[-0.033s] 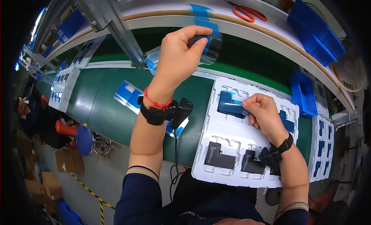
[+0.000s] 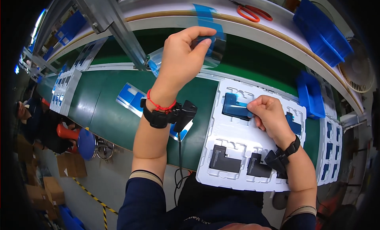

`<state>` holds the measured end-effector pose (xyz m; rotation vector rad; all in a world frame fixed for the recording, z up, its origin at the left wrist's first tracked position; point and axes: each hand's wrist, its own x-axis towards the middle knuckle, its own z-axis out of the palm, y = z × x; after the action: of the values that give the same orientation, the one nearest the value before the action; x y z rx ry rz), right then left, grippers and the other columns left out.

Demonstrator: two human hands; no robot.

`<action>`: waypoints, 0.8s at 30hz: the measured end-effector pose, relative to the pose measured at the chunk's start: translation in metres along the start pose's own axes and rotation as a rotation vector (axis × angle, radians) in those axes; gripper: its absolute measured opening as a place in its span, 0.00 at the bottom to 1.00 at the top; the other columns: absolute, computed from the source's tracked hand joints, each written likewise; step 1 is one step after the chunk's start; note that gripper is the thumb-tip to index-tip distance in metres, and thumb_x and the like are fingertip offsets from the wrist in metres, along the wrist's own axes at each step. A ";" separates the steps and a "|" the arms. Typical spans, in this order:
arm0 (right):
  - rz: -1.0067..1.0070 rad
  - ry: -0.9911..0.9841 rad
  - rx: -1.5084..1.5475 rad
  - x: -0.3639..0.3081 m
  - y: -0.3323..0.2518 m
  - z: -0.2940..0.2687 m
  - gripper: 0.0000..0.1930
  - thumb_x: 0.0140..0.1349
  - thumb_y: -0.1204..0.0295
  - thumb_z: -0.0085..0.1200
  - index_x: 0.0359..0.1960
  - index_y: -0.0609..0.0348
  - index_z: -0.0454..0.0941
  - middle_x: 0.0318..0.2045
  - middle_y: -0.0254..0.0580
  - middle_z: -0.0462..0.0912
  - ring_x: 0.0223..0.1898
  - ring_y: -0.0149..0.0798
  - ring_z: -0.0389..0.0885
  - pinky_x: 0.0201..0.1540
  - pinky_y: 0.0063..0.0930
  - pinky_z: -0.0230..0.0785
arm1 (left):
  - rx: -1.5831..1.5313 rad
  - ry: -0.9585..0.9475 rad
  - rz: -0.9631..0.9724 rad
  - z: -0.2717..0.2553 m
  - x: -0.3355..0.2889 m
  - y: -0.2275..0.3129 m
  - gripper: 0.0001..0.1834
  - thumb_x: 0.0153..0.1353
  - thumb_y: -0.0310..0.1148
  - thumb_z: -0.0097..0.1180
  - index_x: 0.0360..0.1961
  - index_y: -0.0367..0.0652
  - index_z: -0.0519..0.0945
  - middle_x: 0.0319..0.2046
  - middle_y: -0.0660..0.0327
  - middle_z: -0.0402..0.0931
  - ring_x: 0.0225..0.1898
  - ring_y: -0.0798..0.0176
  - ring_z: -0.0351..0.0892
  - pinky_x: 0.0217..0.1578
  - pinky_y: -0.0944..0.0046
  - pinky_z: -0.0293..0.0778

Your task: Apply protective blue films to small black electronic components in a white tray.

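Raised near the shelf edge, my left hand [image 2: 184, 52] pinches a curled clear film sheet [image 2: 218, 52] with blue patches. Lower and to the right, my right hand [image 2: 269, 115] has its thumb and forefinger closed on the edge of a glossy blue film [image 2: 236, 108]. That film lies over a flat L-shaped piece in the upper left pocket of a white moulded tray [image 2: 215, 131]. In the near row of the tray lie bare black L-shaped pieces [image 2: 225, 159], which look like flat batteries. Another blue-covered piece [image 2: 293, 124] sits partly behind my right hand.
Blue-and-clear film sheets [image 2: 130, 96] lie on the green bench [image 2: 99, 107], partly under my left forearm. Orange-handled scissors [image 2: 253, 13] and a blue bin [image 2: 320, 32] are on the shelf. A smaller blue bin [image 2: 311, 96] stands behind the tray. At far left, a person [image 2: 33, 121] sits.
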<state>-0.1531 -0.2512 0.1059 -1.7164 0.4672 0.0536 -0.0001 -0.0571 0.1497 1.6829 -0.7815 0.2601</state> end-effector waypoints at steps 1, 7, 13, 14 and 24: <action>-0.001 -0.016 0.024 0.001 0.001 0.000 0.06 0.59 0.74 0.55 0.27 0.62 0.74 0.14 0.31 0.73 0.10 0.20 0.65 0.11 0.14 0.52 | -0.001 -0.006 0.001 0.000 0.000 0.000 0.11 0.59 0.24 0.52 0.43 0.37 0.80 0.30 0.66 0.79 0.29 0.79 0.73 0.29 0.77 0.69; 0.001 -0.011 0.025 0.002 -0.002 0.001 0.05 0.57 0.76 0.57 0.27 0.65 0.74 0.15 0.34 0.75 0.10 0.21 0.65 0.12 0.16 0.54 | 0.025 -0.018 -0.024 0.000 0.001 0.000 0.12 0.60 0.24 0.53 0.45 0.38 0.80 0.33 0.65 0.80 0.30 0.79 0.74 0.30 0.77 0.70; -0.007 -0.012 0.041 0.000 -0.004 0.003 0.05 0.57 0.78 0.56 0.27 0.66 0.75 0.16 0.36 0.76 0.11 0.21 0.65 0.13 0.16 0.55 | 0.023 -0.019 -0.024 0.000 0.001 -0.001 0.12 0.60 0.25 0.53 0.45 0.38 0.80 0.31 0.67 0.80 0.30 0.79 0.74 0.30 0.77 0.70; -0.006 -0.012 0.042 0.000 -0.004 0.004 0.05 0.57 0.78 0.56 0.27 0.66 0.75 0.16 0.36 0.76 0.11 0.21 0.65 0.13 0.16 0.55 | 0.022 -0.022 -0.013 -0.001 0.000 -0.002 0.12 0.60 0.25 0.53 0.45 0.38 0.80 0.31 0.67 0.79 0.30 0.79 0.74 0.30 0.77 0.70; -0.013 -0.016 0.032 0.001 -0.003 0.003 0.04 0.57 0.78 0.56 0.27 0.66 0.75 0.17 0.37 0.77 0.11 0.21 0.65 0.13 0.15 0.56 | 0.042 -0.024 -0.011 -0.001 0.001 0.000 0.12 0.60 0.24 0.53 0.45 0.38 0.80 0.31 0.67 0.79 0.30 0.79 0.73 0.30 0.77 0.70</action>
<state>-0.1504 -0.2483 0.1078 -1.6860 0.4426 0.0498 0.0011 -0.0569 0.1501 1.7322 -0.7890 0.2503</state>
